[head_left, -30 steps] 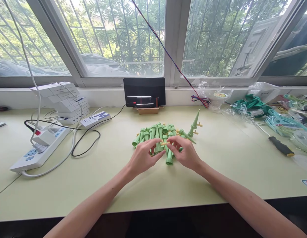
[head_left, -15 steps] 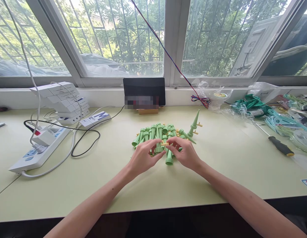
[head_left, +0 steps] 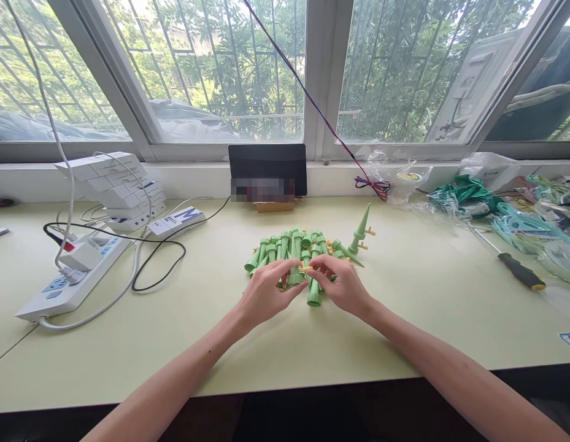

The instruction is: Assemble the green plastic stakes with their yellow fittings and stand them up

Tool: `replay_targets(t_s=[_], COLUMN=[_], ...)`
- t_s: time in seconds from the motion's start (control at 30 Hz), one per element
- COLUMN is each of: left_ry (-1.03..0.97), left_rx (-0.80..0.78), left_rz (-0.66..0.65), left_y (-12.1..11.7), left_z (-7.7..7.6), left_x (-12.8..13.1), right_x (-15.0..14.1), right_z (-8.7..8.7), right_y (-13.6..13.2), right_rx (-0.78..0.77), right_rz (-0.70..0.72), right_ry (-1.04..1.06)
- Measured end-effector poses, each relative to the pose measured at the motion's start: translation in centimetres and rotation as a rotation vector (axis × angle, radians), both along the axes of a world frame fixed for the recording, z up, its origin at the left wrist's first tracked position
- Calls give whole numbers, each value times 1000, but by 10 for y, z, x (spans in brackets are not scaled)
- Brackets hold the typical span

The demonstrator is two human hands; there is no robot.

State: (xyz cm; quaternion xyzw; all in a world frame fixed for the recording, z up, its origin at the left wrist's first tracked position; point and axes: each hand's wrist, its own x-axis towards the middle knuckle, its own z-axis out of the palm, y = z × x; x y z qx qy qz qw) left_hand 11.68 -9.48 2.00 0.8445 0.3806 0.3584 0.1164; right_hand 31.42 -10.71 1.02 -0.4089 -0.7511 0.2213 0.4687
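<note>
My right hand (head_left: 345,285) pinches one small yellow fitting (head_left: 305,268) over the middle of the worktop (head_left: 358,350), in front of green spikes (head_left: 314,296) too overlapped to count; whether my left hand (head_left: 267,290), curved beside it, grips too, I can't tell. Toward the back edge, left of centre, one white box (head_left: 178,221) reads "M"; pixelation covers part of one black screen (head_left: 268,162).

The left hand (head_left: 269,290) and right hand (head_left: 342,282) meet over a pile of green spikes (head_left: 314,297) on the tabletop (head_left: 358,344), a small yellow valve (head_left: 305,268) between their fingertips. One spike (head_left: 361,228) stands upright behind the right hand, well apart from the screwdriver (head_left: 519,270).
</note>
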Motion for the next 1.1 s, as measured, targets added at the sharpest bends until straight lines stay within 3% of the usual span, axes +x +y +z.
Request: replay_targets(t_s=[0.73, 1.1], left_ry=[-46, -51], left_rx=[57, -51], left_rz=[-25, -39], left_y=[1, 1], left_z=[-3, -1], left_x=[1, 0], right_x=[2, 1], right_z=[-1, -2], right_y=[-1, 0], right_rx=[12, 8], right_rz=[8, -15], right_ry=[-17, -36])
